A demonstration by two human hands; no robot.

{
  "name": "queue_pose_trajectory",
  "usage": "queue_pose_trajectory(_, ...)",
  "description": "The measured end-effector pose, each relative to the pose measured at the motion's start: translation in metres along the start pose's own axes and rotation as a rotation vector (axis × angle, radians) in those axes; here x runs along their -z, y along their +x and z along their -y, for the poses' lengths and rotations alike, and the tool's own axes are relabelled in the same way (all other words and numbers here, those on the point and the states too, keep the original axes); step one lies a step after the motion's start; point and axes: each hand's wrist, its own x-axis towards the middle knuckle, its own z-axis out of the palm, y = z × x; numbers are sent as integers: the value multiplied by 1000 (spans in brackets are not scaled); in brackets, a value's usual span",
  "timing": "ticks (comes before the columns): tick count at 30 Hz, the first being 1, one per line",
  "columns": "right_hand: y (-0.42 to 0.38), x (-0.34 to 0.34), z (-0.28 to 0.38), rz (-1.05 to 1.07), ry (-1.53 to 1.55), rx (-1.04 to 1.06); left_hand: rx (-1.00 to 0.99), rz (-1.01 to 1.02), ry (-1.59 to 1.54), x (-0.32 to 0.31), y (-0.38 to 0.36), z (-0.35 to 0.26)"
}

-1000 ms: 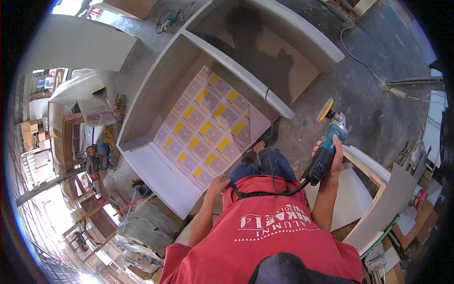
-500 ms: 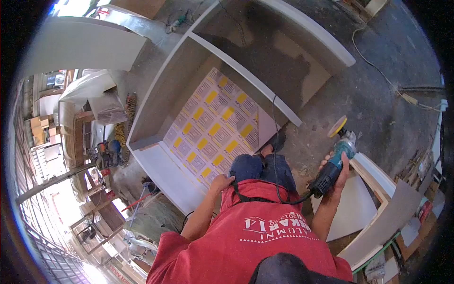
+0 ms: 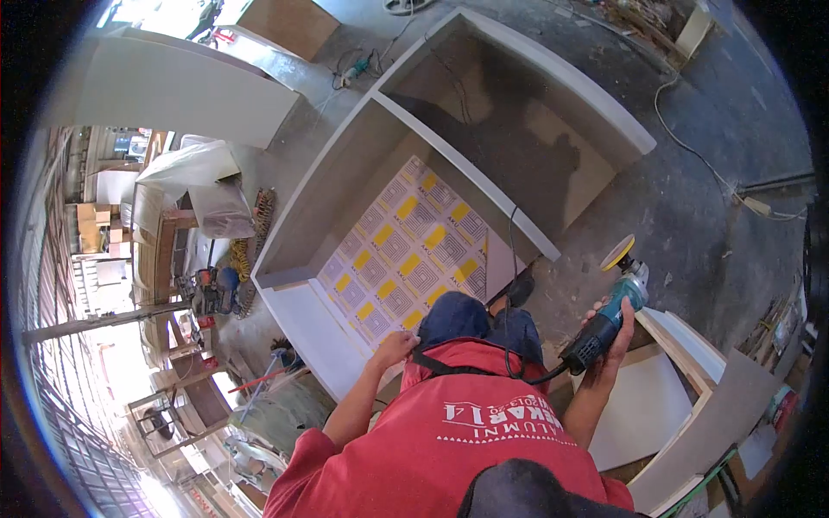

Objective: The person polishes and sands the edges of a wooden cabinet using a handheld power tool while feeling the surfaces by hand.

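Observation:
My right hand (image 3: 618,335) is closed around the teal and black body of an angle grinder (image 3: 599,330). Its yellow disc (image 3: 617,252) points up and away from me, touching nothing. From the rear of the grinder a black cord (image 3: 546,376) loops over my red shirt. My left hand (image 3: 396,348) has curled fingers and sits beside my left thigh, near the white edge panel of a cabinet (image 3: 315,332); whatever it may hold is hidden. The open cabinet lies in front of me, with a yellow-and-white patterned sheet (image 3: 406,250) in its nearer compartment.
A divider (image 3: 466,173) splits the cabinet in two. To my right stands a wooden frame with white panels (image 3: 643,406). A large pale panel (image 3: 186,91) is at the far left, near a blue-and-red machine (image 3: 220,289). Cables (image 3: 691,147) run over the concrete floor.
The whole view has shifted, so the cabinet appears lower and further right. My left hand appears slightly lower and to the left. The grinder stays in my right hand.

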Motion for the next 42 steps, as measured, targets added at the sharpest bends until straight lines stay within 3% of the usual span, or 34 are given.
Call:
queue_pose_trajectory(3, 1, 2, 0, 41, -6, -17, 69, -91, -194, 12, -20, 2)
queue_pose_trajectory(6, 5, -6, 6, 78, -40, -33, 17, -238, -188, 18, -47, -1)
queue_pose_trajectory(11, -2, -18, 11, 169, -82, -1, -17, -452, -557, 27, -74, 18)
queue_pose_trajectory(14, 22, -26, 8, 213, -13, 23, -36, -587, -548, 53, -65, 27)
queue_pose_trajectory(15, 28, -26, 6, 228, 1, 36, -67, -633, -409, 66, -67, 21)
queue_pose_trajectory(16, 33, -26, 4, 236, 15, 49, -70, -628, -404, 77, -67, 9)
queue_pose_trajectory(18, 13, -7, -5, 223, 59, 60, -235, -838, -293, 94, -76, -15)
queue_pose_trajectory(22, 6, -24, -20, 130, 155, 79, -532, -846, -19, 168, -35, -170)
queue_pose_trajectory(24, -2, -50, -35, 43, 173, 121, -615, -624, -89, 181, 30, -236)
queue_pose_trajectory(27, -12, -82, -52, -105, 164, 127, -506, -317, 181, 141, 174, -250)
queue_pose_trajectory(28, -16, -90, -58, -115, 188, 105, -365, -147, 299, 114, 215, -248)
queue_pose_trajectory(29, -17, -97, -61, -121, 209, 84, -370, -61, 188, 73, 265, -221)
queue_pose_trajectory(30, -23, -103, -61, -153, 205, 88, -14, 74, 122, 38, 291, -220)
queue_pose_trajectory(32, -34, -115, -64, -326, 166, 42, 328, 480, -444, -22, 357, -211)
queue_pose_trajectory(33, -34, -115, -67, -316, 168, 59, 306, 737, -964, -37, 395, -202)
queue_pose_trajectory(34, -34, -109, -72, -310, 171, 66, 320, 633, -819, -24, 417, -227)
queue_pose_trajectory(37, -24, -97, -93, -312, 140, 71, -163, 408, -800, 74, 518, -292)
queue_pose_trajectory(38, -18, -97, -97, -343, 84, 111, -166, 310, -599, 140, 547, -310)
queue_pose_trajectory(40, -11, -98, -101, -318, 61, 99, -436, 136, -783, 251, 585, -306)
queue_pose_trajectory(42, 10, -106, -113, -408, -84, 99, -445, -409, -166, 354, 639, -285)
